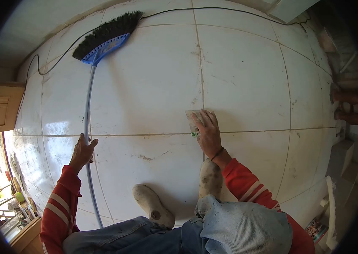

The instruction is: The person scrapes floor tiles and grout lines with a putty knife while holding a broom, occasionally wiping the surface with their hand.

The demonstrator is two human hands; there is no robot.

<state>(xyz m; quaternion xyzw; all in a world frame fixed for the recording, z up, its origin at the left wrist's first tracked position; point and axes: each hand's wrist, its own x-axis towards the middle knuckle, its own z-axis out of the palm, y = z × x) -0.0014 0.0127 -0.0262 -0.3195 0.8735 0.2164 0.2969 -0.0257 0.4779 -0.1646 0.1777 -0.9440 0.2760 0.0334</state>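
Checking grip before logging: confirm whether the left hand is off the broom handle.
No, the left hand is closed around the broom handle.
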